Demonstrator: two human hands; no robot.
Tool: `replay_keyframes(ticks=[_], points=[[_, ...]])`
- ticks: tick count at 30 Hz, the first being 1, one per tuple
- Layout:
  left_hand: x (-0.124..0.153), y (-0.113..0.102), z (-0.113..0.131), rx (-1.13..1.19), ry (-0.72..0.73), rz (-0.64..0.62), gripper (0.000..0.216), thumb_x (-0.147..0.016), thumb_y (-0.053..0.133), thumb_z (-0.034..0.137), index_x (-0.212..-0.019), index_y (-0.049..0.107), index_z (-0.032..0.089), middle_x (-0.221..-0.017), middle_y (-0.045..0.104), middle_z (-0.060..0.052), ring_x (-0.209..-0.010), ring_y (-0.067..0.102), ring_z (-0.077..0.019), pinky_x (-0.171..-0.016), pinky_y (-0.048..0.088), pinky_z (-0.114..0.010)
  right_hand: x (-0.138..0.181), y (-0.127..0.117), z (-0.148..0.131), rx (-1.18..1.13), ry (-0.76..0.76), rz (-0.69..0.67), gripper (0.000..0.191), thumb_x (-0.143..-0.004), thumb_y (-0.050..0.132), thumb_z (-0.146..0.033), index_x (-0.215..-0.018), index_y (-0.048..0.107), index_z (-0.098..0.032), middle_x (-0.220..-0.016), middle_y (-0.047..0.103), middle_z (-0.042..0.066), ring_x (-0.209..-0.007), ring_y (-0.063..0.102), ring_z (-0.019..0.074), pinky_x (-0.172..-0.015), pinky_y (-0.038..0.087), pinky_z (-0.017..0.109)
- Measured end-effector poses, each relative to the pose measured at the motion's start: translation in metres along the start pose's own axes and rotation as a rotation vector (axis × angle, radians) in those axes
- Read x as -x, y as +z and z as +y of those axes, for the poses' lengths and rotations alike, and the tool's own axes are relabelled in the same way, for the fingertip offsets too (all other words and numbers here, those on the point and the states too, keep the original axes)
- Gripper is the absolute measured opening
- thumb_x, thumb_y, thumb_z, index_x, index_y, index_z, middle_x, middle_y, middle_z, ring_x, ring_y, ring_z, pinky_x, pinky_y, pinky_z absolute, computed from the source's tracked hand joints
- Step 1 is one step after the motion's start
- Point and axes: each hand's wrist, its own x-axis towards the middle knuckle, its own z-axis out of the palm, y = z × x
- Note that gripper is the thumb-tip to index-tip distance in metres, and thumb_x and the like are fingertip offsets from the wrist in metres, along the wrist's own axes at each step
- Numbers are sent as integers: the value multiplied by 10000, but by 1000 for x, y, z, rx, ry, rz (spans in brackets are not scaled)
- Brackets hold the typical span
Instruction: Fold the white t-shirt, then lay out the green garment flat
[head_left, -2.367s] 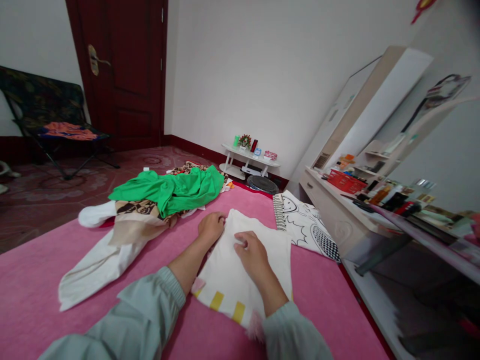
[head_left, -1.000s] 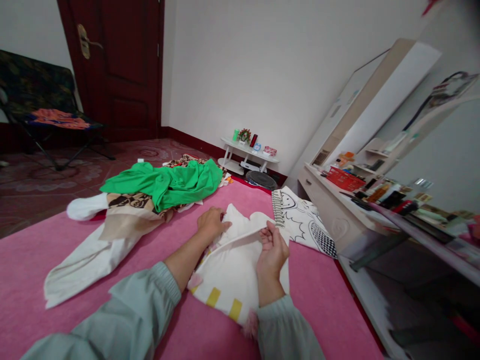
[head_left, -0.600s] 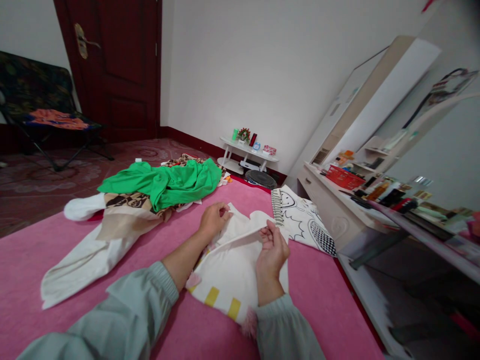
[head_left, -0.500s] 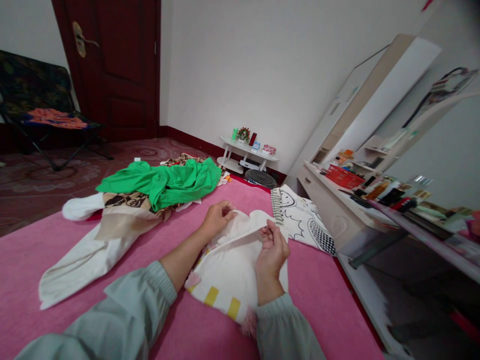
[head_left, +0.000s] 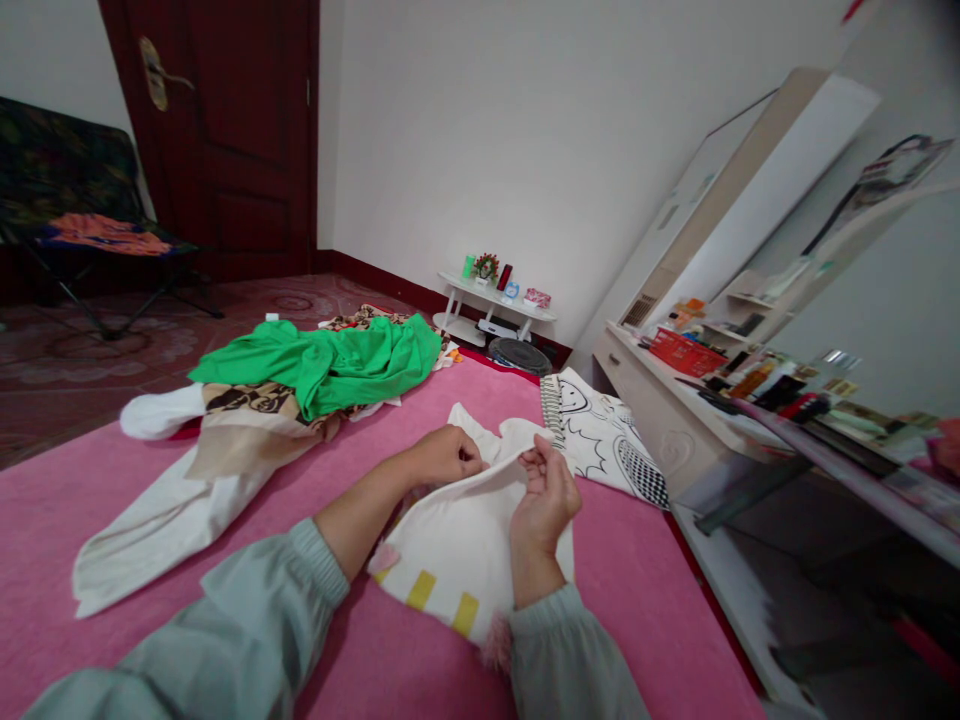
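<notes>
A white garment (head_left: 472, 530) with yellow patches, a pink tuft and a small pink piece at its lower edge lies partly folded in front of me. My right hand (head_left: 546, 490) pinches its raised edge between thumb and fingers. Curled into the cloth on the far left side is my left hand (head_left: 444, 457), closed on the garment, its fingertips partly hidden by the fold. Just beyond my right hand, a white cloth with black drawings (head_left: 604, 440) lies flat and folded on the pink bedspread (head_left: 645, 600).
A heap of clothes with a green garment (head_left: 330, 360) on top sits at the left, with a white sleeve-like piece (head_left: 150, 540) trailing from it. On the right stands a dressing table (head_left: 649, 395) crowded with bottles and a red basket (head_left: 686, 352). A small white stand (head_left: 487, 292) is by the wall.
My left hand has moved nearer and its fingers have curled in, leaving the garment's far corner uncovered. My right hand has stayed at the raised edge.
</notes>
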Motion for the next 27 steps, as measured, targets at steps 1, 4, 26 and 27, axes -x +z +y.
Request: replay_keyframes(ticks=[1, 4, 26, 27], points=[[0, 0, 0, -37, 0, -12, 325, -768, 526, 353, -627, 678, 103, -523, 498, 38, -519, 436, -88, -491, 280, -192, 0, 0, -1, 4, -9, 3, 230, -781, 633, -307, -874, 716, -114, -743, 621, 27, -713, 565, 135, -705, 485, 308], [1, -2, 1, -71, -25, 8, 317, -780, 533, 389, -764, 725, 138, -621, 606, 24, -587, 507, -109, -524, 316, -191, 0, 2, -5, 6, -41, 18, 235, -798, 617, -310, -880, 714, -113, -765, 617, 33, -723, 562, 136, -704, 483, 308], [4, 0, 23, -161, 185, -45, 209, -687, 644, 256, -871, 736, 217, -799, 615, -6, -702, 535, -154, -586, 336, -208, -1, 14, -29, 78, -226, 6, 259, -856, 546, -316, -910, 702, -117, -872, 604, 60, -748, 560, 139, -705, 479, 302], [4, 1, 22, -202, 180, -32, 168, -700, 625, 239, -826, 735, 220, -798, 609, -12, -696, 534, -154, -583, 331, -215, -2, 14, -30, 67, -231, 11, 256, -857, 547, -314, -912, 702, -117, -886, 606, 62, -744, 558, 135, -702, 478, 299]])
